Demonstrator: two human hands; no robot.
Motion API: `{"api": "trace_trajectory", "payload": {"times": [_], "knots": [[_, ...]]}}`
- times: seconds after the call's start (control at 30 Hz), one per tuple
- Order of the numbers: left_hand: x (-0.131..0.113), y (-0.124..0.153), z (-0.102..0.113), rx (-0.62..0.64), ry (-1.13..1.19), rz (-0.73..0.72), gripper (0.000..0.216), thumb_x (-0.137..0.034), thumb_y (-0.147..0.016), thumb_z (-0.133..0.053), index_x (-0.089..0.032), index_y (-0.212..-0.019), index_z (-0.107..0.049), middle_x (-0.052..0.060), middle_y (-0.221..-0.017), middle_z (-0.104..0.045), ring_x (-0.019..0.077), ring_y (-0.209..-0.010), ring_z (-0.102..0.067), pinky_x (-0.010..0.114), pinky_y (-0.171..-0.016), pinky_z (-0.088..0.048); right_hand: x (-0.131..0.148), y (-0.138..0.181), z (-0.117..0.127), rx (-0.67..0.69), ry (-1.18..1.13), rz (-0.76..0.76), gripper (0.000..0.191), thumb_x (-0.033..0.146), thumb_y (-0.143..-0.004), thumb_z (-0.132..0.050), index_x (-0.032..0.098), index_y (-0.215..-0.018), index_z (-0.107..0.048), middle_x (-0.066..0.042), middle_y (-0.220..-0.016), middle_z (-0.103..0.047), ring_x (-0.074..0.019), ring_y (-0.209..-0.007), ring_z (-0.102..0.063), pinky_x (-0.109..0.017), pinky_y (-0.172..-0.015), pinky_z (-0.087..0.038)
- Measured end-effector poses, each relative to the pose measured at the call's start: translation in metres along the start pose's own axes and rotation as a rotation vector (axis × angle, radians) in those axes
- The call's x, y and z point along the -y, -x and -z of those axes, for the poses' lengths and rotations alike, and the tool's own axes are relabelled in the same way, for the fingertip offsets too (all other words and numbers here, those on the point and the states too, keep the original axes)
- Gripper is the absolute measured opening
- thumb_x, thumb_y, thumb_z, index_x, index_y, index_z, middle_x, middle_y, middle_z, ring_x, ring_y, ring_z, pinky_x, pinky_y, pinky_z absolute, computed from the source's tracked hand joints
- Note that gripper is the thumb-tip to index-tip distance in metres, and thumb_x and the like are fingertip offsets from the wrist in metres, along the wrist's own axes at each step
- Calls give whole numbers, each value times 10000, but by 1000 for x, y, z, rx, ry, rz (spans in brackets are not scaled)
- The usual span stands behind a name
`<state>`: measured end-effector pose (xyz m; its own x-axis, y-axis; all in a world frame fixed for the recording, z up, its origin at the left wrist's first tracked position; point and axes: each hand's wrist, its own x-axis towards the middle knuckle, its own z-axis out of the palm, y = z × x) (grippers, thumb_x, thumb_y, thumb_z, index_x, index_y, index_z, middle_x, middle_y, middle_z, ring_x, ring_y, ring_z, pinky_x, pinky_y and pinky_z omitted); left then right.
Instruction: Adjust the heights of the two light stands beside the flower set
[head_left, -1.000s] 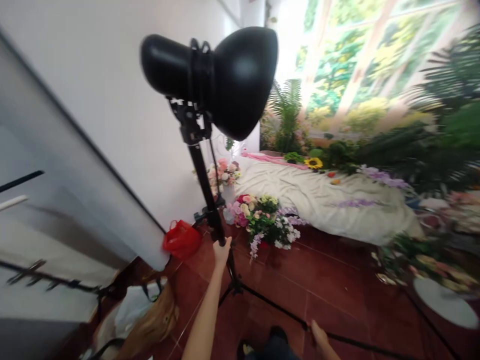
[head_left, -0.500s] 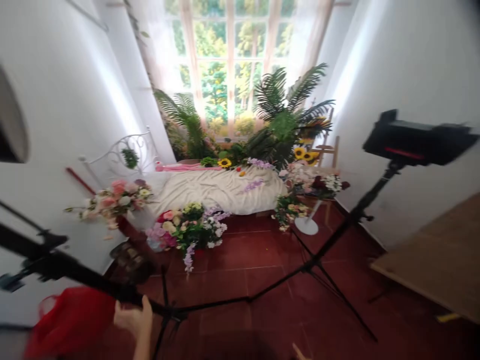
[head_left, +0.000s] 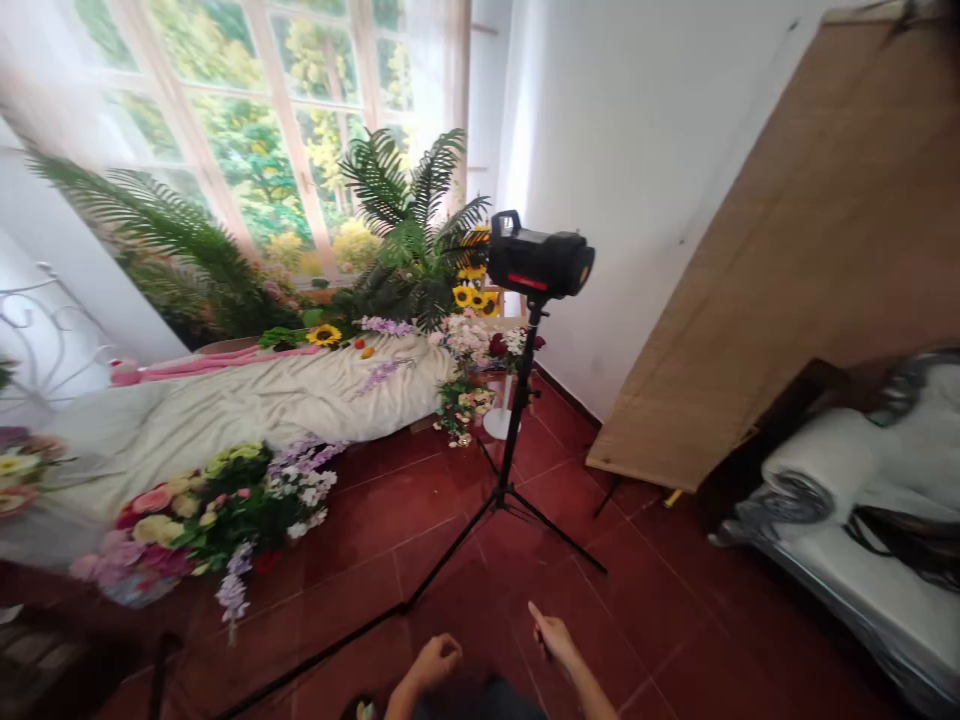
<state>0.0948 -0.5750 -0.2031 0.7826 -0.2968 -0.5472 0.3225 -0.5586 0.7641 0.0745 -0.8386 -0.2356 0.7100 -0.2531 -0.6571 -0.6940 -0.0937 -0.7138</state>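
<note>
- While two bare hands wait on the near side of the light stand [head_left: 517, 415], a bouquet [head_left: 202, 510] fills the floor well to its left, before a bed's rumpled cream cover [head_left: 247, 410].
- Left of the stand, nearer the camera, a dark rod [head_left: 315, 662] runs from about the tip of its left leg; whether they touch is unclear.
- Just left of the stand's foot, on the near side, the left hand [head_left: 436, 660] curls loosely, nothing seen in its fingers.
- Upright on spread legs, the stand carries a black lamp [head_left: 544, 262] and is touched by neither hand. The step appears to be one of handling the stand, with no grip yet made; taking hold would call for a forward reach to the pole, clear of the legs.
- Slightly right of the stand's foot, also nearer, the right hand [head_left: 551, 635] extends its index finger, the others bent, no object visible.
- Well right of the stand lean a woven panel [head_left: 705, 250] and, beyond, a plastic-wrapped seat [head_left: 832, 560].
</note>
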Motion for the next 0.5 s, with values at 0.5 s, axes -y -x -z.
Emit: {"api": "trace_trajectory", "payload": {"times": [0.5], "knots": [[-186,-144,24,34,58,-251,274,-433,-628,-618,-184,-742,-612,25,-671,-637,184,-672,-597,315,-659,-457,72,-68,103,-47,-423,-17,385,546,-720,-485,199,-554,-460,-4,-514,-526,-91,-386,-422,-192,-402,-285]]}}
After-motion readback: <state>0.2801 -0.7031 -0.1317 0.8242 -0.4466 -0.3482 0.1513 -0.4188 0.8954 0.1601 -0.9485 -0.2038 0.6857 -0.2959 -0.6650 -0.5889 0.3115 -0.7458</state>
